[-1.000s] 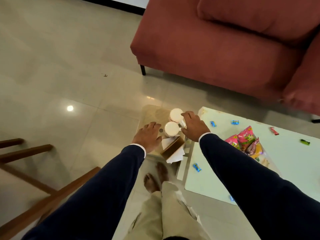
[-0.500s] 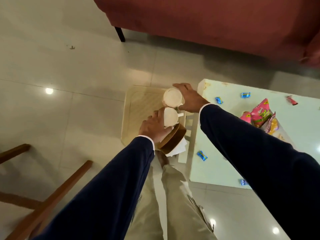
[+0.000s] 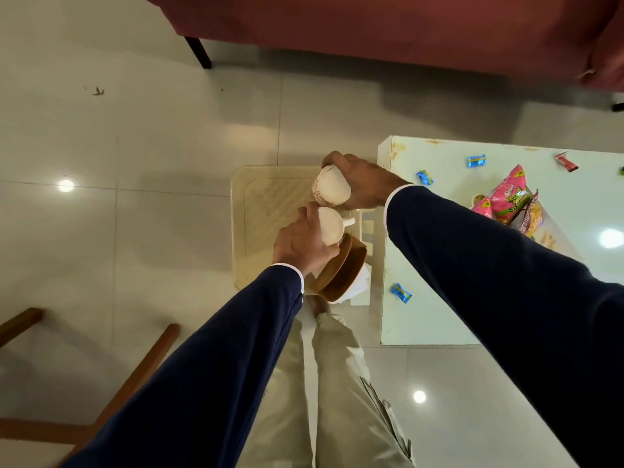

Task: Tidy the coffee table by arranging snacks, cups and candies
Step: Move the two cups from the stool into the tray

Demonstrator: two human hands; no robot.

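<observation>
Two white cups are held over a cream tray (image 3: 260, 211) that sits beside the pale coffee table (image 3: 449, 319). My right hand (image 3: 363, 184) grips the far cup (image 3: 332, 192), tilted on its side. My left hand (image 3: 302, 244) grips the near cup (image 3: 332, 226), whose handle points right. Under the near cup a brown wooden napkin holder (image 3: 344, 271) with white napkins stands on the tray's near corner. On the table lie pink and yellow snack packets (image 3: 506, 201) and scattered blue candies (image 3: 401, 293).
A red sofa (image 3: 405, 25) with a dark leg runs along the top. A wooden chair frame (image 3: 135, 366) stands at the lower left. A red candy (image 3: 567, 162) lies near the table's far edge. My legs in beige trousers (image 3: 341, 383) are below the tray.
Both hands closed on the cups and lifted them off the tray. The far cup has tipped onto its side. My head moved forward and now looks more steeply down.
</observation>
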